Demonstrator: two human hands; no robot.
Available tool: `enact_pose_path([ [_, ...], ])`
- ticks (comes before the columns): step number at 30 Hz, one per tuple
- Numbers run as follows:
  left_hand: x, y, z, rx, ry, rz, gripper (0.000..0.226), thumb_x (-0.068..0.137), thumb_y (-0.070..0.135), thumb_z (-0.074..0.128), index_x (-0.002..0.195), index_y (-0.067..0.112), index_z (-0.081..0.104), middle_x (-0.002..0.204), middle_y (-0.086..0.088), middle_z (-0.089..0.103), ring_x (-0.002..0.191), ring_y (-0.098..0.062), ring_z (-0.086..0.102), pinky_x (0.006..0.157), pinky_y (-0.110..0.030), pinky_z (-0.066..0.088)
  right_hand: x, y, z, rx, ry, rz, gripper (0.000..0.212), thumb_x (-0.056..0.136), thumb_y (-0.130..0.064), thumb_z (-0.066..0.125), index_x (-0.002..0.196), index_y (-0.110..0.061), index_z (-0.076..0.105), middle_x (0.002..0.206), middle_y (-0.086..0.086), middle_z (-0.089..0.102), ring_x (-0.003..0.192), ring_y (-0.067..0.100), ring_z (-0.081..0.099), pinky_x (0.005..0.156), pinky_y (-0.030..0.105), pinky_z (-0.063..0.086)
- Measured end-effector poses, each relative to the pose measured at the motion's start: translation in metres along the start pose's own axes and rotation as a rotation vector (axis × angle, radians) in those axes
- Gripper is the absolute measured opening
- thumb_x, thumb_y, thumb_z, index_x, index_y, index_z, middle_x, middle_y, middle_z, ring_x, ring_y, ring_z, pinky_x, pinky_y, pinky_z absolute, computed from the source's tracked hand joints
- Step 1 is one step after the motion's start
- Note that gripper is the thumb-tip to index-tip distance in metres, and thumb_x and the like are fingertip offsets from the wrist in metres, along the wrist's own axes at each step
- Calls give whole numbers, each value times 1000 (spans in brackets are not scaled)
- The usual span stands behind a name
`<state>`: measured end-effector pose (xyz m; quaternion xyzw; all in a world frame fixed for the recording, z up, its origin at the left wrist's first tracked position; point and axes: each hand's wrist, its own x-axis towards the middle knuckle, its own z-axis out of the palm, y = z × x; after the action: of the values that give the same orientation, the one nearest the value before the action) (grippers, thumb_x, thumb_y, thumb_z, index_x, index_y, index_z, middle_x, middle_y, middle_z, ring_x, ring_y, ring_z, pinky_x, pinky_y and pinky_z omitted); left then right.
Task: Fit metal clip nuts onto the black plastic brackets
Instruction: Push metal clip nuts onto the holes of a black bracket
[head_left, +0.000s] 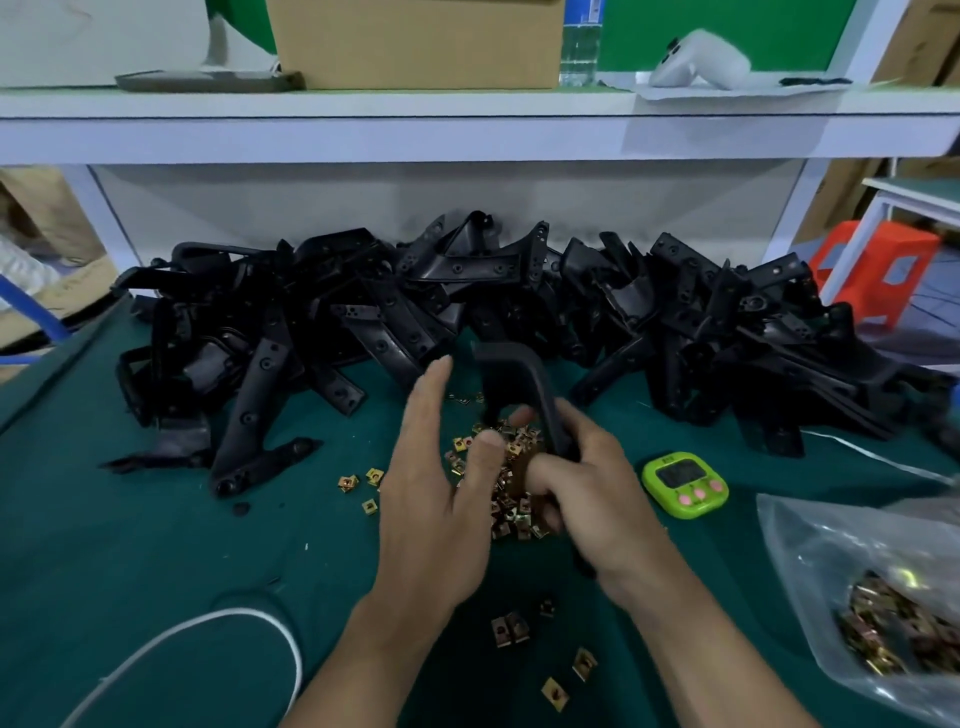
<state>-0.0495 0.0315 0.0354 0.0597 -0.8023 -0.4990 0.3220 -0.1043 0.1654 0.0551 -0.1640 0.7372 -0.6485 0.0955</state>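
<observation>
My right hand (597, 493) grips a black plastic bracket (511, 382) by its lower end and holds it upright above the green mat. My left hand (441, 483) hovers just left of it with fingers spread and fairly straight, thumb pointing toward the bracket; whether it pinches a clip nut is hidden. A heap of brass-coloured clip nuts (511, 480) lies on the mat under both hands. A long pile of black brackets (519, 306) runs across the back of the table.
Loose clip nuts (511, 627) lie near my wrists and to the left (358, 483). A green timer (684, 484) sits to the right. A plastic bag of clip nuts (893, 644) lies at the far right. A white cable (218, 621) curves at front left. A shelf (467, 130) overhangs the back.
</observation>
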Motion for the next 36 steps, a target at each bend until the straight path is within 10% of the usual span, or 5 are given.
enact_pose_path([
  [6, 15, -7, -3, -368, -70, -363, 21, 96, 17, 66, 95, 30, 82, 94, -1, 80, 93, -17, 75, 81, -37, 57, 10, 23, -36, 377, -365, 348, 7, 77, -14, 69, 73, -10, 74, 75, 25, 63, 49, 25, 50, 47, 30, 44],
  [12, 17, -16, -1, -392, -54, -536, 18, 91, 15, 73, 83, 28, 83, 81, -4, 77, 70, -12, 62, 56, -22, 49, 21, 36, -44, -85, -191, 235, 22, 97, -20, 67, 84, -4, 72, 74, 17, 73, 63, 28, 70, 57, 34, 58],
  [19, 13, -14, -1, -423, -72, -365, 33, 96, 20, 65, 68, 3, 71, 69, -20, 68, 61, -16, 59, 55, -24, 46, 12, 38, -15, -870, 183, 21, 64, 92, -77, 35, 64, -23, 58, 59, -5, 61, 67, 25, 60, 63, 37, 44],
  [29, 27, -33, -30, 136, 253, -323, 21, 95, 24, 64, 85, 37, 76, 70, 16, 73, 57, -1, 62, 54, -16, 48, 19, 49, -23, -842, 284, 32, 74, 96, -75, 24, 63, -16, 54, 59, 1, 59, 59, 24, 56, 56, 36, 38],
  [36, 38, -51, -65, 596, -67, -455, 29, 87, 12, 63, 78, 38, 72, 81, 15, 71, 72, -7, 61, 69, -22, 46, 20, 52, -22, -925, 248, -5, 74, 95, -76, 25, 62, -15, 52, 58, 2, 57, 56, 24, 53, 51, 35, 32],
])
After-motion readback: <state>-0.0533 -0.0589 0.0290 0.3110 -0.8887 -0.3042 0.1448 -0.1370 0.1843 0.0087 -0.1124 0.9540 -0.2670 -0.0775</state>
